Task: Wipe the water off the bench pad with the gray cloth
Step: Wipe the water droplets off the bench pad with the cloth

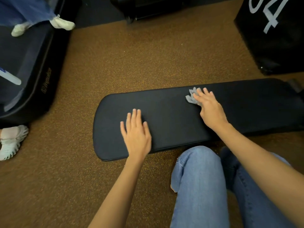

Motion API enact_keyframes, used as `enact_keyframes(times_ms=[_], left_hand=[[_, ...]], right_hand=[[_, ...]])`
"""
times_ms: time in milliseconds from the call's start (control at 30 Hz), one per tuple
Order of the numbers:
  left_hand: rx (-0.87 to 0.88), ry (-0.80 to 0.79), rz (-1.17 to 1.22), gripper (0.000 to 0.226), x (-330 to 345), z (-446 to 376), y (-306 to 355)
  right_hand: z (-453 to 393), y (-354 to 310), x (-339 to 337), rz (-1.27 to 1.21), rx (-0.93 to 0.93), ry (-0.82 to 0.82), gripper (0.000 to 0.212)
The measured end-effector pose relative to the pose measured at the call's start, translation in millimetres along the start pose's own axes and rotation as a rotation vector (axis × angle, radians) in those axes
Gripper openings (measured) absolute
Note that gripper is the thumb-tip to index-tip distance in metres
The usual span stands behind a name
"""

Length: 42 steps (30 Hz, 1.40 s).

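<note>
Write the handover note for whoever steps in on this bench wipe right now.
Right hand: fingers flat, pressing the gray cloth onto the bench pad, toward its far edge, right of the middle.
Left hand: open, flat on the pad's left part, holding nothing.
Done: cannot tell; no water shows on the dark pad.
Left: wipe the whole pad, then check by touch.

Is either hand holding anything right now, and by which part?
The right hand presses the gray cloth flat against the bench pad with straight fingers over its near edge. The left hand rests bare on the pad.
</note>
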<state>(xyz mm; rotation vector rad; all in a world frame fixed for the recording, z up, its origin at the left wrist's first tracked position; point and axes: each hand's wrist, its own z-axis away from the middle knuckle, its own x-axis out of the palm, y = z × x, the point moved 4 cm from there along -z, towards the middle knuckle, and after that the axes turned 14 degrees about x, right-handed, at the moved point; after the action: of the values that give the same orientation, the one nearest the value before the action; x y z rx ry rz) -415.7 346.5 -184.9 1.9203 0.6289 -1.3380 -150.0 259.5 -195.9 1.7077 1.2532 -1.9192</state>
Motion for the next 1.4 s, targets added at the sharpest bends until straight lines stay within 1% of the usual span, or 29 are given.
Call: enact_keyframes(times_ms=[67, 100, 133, 200, 267, 333, 367, 433, 500, 567, 600, 633, 667, 700, 767, 833, 867, 900, 933, 1033, 1067, 1133, 1167, 1233, 1333, 1400], left_hand=[[0.094, -0.099, 0.029, 0.059, 10.0, -11.6, 20.4], [0.142, -0.145, 0.033, 0.059, 15.0, -16.2, 28.8], [0.189, -0.187, 0.035, 0.059, 20.1, -20.4, 36.5], [0.257, -0.257, 0.026, 0.058, 30.2, -25.8, 47.8], [0.282, -0.284, -0.014, 0.058, 36.6, -28.3, 52.5], [0.276, -0.279, -0.045, 0.058, 37.8, -28.2, 52.7], [0.273, -0.285, -0.049, 0.056, 38.5, -27.8, 52.0], [0.273, -0.305, -0.040, 0.055, 38.2, -27.5, 50.6], [0.276, -0.313, -0.026, 0.056, 36.5, -28.5, 50.1], [0.276, -0.306, -0.024, 0.056, 37.6, -28.1, 49.4], [0.279, -0.299, -0.030, 0.055, 38.2, -27.7, 49.3], [0.282, -0.294, -0.039, 0.056, 38.6, -27.3, 49.4], [0.284, -0.289, -0.049, 0.058, 39.5, -26.5, 49.1], [0.286, -0.283, -0.062, 0.059, 40.8, -26.1, 49.0], [0.288, -0.270, -0.084, 0.060, 43.3, -26.0, 48.8], [0.284, -0.257, -0.100, 0.059, 46.1, -24.8, 48.6], [0.280, -0.246, -0.109, 0.059, 47.1, -24.2, 48.5], [0.278, -0.234, -0.116, 0.059, 47.6, -23.6, 48.6], [0.277, -0.225, -0.120, 0.059, 47.8, -23.6, 48.7], [0.272, -0.215, -0.128, 0.059, 49.5, -22.7, 48.4], [0.270, -0.212, -0.129, 0.059, 50.1, -22.7, 48.8], [0.263, -0.205, -0.125, 0.059, 50.6, -22.4, 50.3], [0.262, -0.206, -0.124, 0.059, 51.0, -22.1, 50.5], [0.268, -0.213, -0.124, 0.059, 52.9, -21.5, 49.9], [0.269, -0.209, -0.119, 0.060, 52.8, -22.4, 49.6], [0.270, -0.205, -0.118, 0.060, 52.7, -21.9, 49.5]], right_hand=[[3.2, 0.0, -0.7, 0.007, 0.126, 0.062, 0.065], [7.4, -5.8, 1.3, -0.002, 0.155, 0.084, 0.066], [13.2, -14.0, 5.1, -0.024, 0.145, 0.090, 0.067], [28.7, -33.0, 15.4, -0.095, -0.005, 0.051, 0.069], [47.9, -44.9, 21.1, -0.101, -0.178, -0.029, 0.069], [61.8, -39.0, 15.6, -0.080, -0.260, -0.089, 0.071], [64.3, -30.4, 9.7, -0.065, -0.262, -0.091, 0.074], [64.3, -5.0, -3.8, -0.028, -0.189, -0.046, 0.080], [57.3, 25.8, -14.9, -0.028, -0.013, 0.025, 0.080], [51.2, 39.8, -20.5, -0.069, 0.219, 0.097, 0.073], [50.5, 36.4, -19.4, -0.098, 0.300, 0.130, 0.068], [49.9, 27.6, -16.0, -0.129, 0.326, 0.139, 0.064], [49.9, 15.1, -10.4, -0.148, 0.287, 0.112, 0.062], [50.2, 0.8, -2.1, -0.148, 0.184, 0.053, 0.063], [54.0, -19.8, 8.2, -0.106, -0.092, -0.052, 0.067], [46.0, -12.2, 2.6, -0.017, -0.280, -0.085, 0.073], [37.3, -2.0, -2.5, 0.037, -0.311, -0.086, 0.079], [28.1, 11.1, -9.6, 0.067, -0.292, -0.081, 0.083], [18.7, 26.0, -17.2, 0.070, -0.229, -0.059, 0.084], [-1.8, 60.4, -35.7, -0.003, 0.081, 0.021, 0.075], [-4.0, 62.9, -36.6, -0.022, 0.161, 0.052, 0.072], [-3.2, 55.9, -29.7, -0.091, 0.254, 0.110, 0.065], [0.9, 48.2, -22.4, -0.131, 0.260, 0.115, 0.062], [14.7, 29.7, -5.9, -0.174, 0.160, 0.060, 0.061], [30.6, 23.1, -4.1, -0.115, -0.075, -0.034, 0.063], [23.3, 34.3, -14.5, -0.052, -0.126, -0.046, 0.067]])
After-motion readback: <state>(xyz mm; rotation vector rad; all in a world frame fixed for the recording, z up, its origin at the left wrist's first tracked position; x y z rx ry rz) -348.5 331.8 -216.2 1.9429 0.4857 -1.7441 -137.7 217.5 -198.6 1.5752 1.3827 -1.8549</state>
